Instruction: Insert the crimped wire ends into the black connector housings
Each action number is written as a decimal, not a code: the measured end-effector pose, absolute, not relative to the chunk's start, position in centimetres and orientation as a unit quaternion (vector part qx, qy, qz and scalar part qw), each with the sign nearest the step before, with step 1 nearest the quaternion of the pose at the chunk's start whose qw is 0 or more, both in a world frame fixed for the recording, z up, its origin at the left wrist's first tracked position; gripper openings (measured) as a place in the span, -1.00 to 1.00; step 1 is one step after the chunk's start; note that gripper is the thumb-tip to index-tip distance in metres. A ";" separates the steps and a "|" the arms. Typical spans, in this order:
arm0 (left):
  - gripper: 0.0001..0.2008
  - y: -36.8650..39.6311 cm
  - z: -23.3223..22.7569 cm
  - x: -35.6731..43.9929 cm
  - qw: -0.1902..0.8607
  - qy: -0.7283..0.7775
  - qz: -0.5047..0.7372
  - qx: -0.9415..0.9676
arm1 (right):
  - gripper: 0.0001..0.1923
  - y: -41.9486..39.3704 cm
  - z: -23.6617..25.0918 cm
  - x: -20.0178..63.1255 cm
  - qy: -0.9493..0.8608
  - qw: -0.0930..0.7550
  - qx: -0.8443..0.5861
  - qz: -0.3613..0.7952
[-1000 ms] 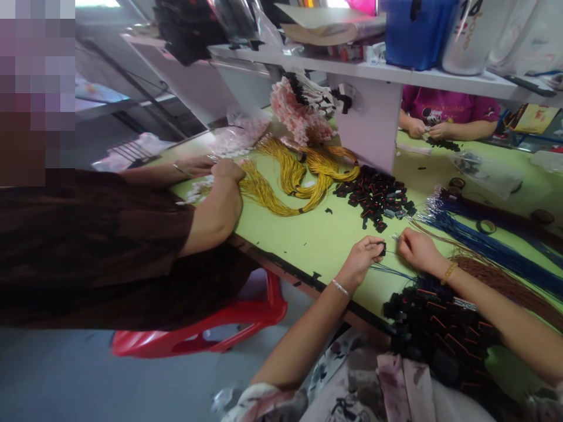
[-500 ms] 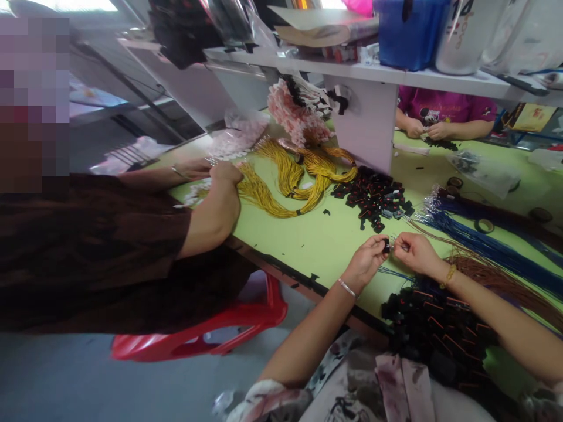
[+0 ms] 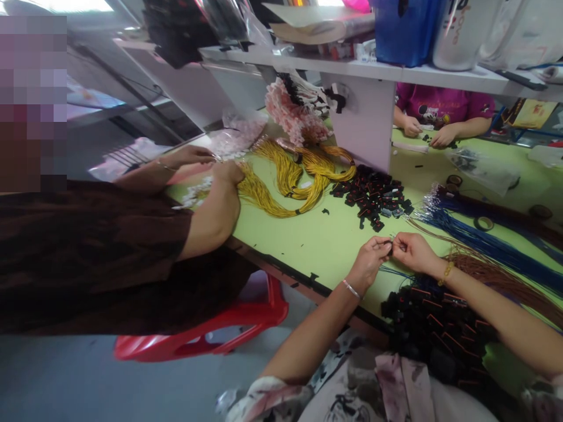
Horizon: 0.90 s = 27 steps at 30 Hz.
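My left hand [image 3: 370,258] pinches a small black connector housing [image 3: 389,247], mostly covered by the fingers. Right against it, my right hand [image 3: 409,251] is closed, with thin metal wire terminals [image 3: 393,237] showing at its fingertips. Blue wires [image 3: 396,271] trail beneath the two hands. Beyond them lies a heap of black connector housings [image 3: 373,196]. Nearer my body sits a pile of black parts with orange strips [image 3: 440,322]. To the right stretch a bundle of blue wires [image 3: 484,240] and a bundle of brown wires [image 3: 492,281].
On the left a co-worker's hands [image 3: 226,173] handle parts beside yellow wire bundles [image 3: 303,199]. Across the green table [image 3: 272,240] another person's hands [image 3: 444,136] work. A shelf [image 3: 308,63] carries a blue bin [image 3: 402,32]. A red stool [image 3: 197,340] stands below the table edge.
My hands have come together, and the black housing is now more hidden between the fingers. The left co-worker's far hand has drawn back leftward. The hands across the table have moved apart.
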<state>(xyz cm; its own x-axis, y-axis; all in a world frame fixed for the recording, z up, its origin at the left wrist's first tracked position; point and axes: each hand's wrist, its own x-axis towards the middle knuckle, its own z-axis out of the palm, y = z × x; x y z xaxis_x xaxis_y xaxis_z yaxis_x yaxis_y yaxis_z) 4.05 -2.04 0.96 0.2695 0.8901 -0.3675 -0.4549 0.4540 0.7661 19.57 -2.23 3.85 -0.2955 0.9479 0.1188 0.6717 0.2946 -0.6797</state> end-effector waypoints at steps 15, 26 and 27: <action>-0.63 -1.6 1.3 4.6 0.726 0.432 0.444 0.299 | -0.78 0.5 3.2 21.6 -0.695 0.221 -0.669 0.141; -0.67 -1.6 1.2 4.4 0.746 0.420 0.443 0.266 | -0.86 0.7 2.8 21.7 -0.708 0.156 -0.681 0.101; -0.69 -1.6 1.2 4.5 0.750 0.414 0.446 0.259 | -0.87 0.4 2.9 21.7 -0.715 0.188 -0.661 0.128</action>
<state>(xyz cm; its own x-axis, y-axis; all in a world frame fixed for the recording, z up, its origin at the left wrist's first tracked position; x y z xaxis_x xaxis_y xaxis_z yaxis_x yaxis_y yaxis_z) 4.49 -1.58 1.17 0.2606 0.8833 -0.3897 -0.4541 0.4684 0.7579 21.70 0.36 2.89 -0.0559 0.9935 0.0995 0.8971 0.0937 -0.4317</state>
